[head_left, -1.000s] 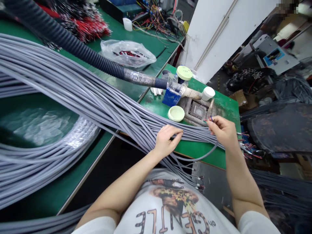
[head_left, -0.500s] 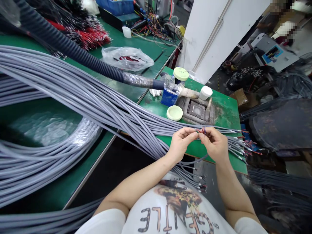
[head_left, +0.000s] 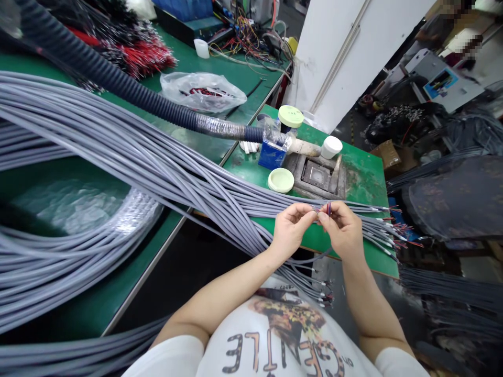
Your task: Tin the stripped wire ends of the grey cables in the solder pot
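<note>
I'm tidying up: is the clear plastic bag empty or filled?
Not empty: red and black contents show through the plastic bag.

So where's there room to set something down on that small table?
There's bare, slightly stained table between the grey block and the right edge; a smaller patch lies between the blue box and cables. It's crowded around the block: hose, cup, dish.

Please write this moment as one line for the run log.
left hand: pinching coloured wires | right hand: pinching coloured wires | grey cables: lying across green table
</note>
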Available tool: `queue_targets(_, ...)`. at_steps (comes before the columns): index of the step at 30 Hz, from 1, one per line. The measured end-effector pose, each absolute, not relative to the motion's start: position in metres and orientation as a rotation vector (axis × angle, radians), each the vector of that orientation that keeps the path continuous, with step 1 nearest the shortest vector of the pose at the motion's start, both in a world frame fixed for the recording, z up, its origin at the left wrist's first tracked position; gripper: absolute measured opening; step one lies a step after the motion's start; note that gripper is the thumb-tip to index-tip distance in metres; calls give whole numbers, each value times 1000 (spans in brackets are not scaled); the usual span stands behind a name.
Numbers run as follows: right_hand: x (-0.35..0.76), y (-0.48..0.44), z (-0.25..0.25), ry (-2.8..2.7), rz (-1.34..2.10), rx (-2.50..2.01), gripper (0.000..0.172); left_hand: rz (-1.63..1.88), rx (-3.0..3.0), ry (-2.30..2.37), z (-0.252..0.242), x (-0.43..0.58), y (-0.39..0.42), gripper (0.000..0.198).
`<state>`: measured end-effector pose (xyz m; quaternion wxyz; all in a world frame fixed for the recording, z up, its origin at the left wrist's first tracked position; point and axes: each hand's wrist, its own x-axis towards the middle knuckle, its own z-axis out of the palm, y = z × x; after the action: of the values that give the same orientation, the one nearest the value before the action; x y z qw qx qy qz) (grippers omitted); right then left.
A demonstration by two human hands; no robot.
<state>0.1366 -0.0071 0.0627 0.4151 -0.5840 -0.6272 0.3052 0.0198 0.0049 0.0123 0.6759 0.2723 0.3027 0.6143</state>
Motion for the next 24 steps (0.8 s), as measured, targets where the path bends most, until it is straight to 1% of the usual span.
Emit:
queue_targets(5,132,-6,68,-1534,802,-1379,12,1399,654,716,10,20,5,21)
queue_targets(12,133,-5,68,-1541,978,-1431,11,1482,858,748,6,12,4,16)
queue_targets(20,126,-4,65,-1461,930,-1227,10,1476,827,739,2,13,4,20)
queue_targets(24,129,-3,65,-1449,1083,-1315,14,1488,900,752,2,11,3,19)
